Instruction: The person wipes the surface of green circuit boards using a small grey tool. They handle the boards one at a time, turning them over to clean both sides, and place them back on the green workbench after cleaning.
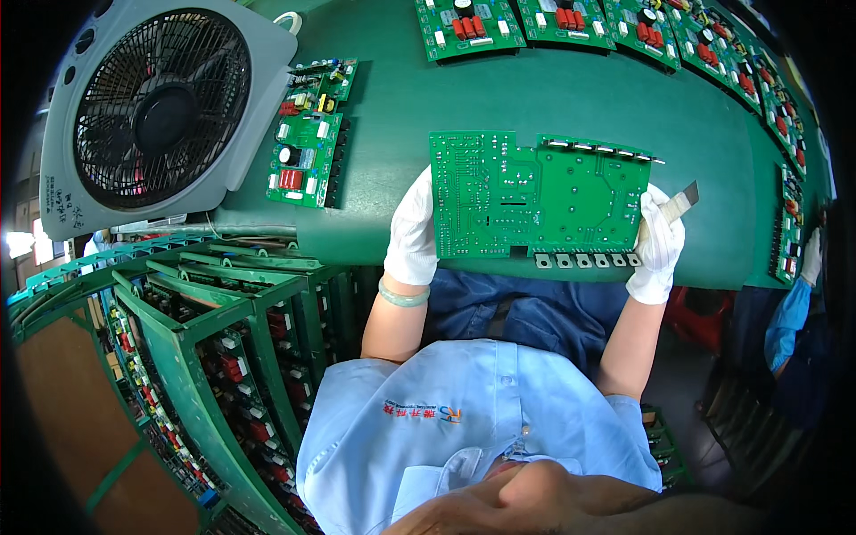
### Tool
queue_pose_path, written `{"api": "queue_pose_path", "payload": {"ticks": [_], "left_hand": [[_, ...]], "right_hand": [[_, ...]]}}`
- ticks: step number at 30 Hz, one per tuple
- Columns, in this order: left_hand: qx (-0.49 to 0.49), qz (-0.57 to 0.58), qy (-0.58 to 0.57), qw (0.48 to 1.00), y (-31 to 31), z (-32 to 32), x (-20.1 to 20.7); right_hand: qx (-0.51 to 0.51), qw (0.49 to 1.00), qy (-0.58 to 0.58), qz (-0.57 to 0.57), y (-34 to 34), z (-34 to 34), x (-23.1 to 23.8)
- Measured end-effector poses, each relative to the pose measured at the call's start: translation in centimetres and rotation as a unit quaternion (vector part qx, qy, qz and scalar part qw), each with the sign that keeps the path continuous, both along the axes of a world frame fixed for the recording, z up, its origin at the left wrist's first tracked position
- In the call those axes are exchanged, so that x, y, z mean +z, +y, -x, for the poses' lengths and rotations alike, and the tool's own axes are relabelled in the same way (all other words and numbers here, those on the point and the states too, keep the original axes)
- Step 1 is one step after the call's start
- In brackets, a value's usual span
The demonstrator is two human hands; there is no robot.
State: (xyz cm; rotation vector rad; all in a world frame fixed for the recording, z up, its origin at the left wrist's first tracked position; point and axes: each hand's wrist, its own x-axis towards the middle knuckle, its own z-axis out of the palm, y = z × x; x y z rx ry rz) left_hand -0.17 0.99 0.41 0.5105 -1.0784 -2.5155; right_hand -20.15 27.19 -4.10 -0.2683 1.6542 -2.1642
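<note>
A green circuit board [544, 201] is held up over the near edge of the table, its solder side showing. My left hand [413, 232], in a white glove, grips the board's left edge; most of its fingers are hidden behind it. At the right edge my gloved right hand [658, 241] is closed on the board and also holds a flat metal blade [685, 195] with a pale wrapped handle, which points up and right, away from the board. Metal tabs with holes [584, 261] stick out along the board's lower edge.
A grey box fan [165, 111] stands at the left, beside another circuit board [308, 134] lying component side up. Several more boards [468, 31] line the green table's [392, 80] far and right edges. Green racks [209, 325] full of boards stand lower left. Another person's blue sleeve [789, 321] shows at right.
</note>
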Motion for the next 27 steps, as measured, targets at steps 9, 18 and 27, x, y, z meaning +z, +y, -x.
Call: {"api": "queue_pose_path", "payload": {"ticks": [9,18,27], "left_hand": [[0.014,-0.002,0.004,1.000,0.0,0.0,-0.2],[0.033,-0.028,0.037,0.998,0.2,0.4,-0.1],[0.059,0.030,0.004,0.998,0.7,0.5,0.2]], "right_hand": [[0.007,1.000,-0.018,0.000,0.0,0.1,0.1],[0.006,0.998,-0.017,0.054,0.2,-0.8,1.1],[0.006,0.997,-0.005,0.073,0.2,-1.4,1.6]]}}
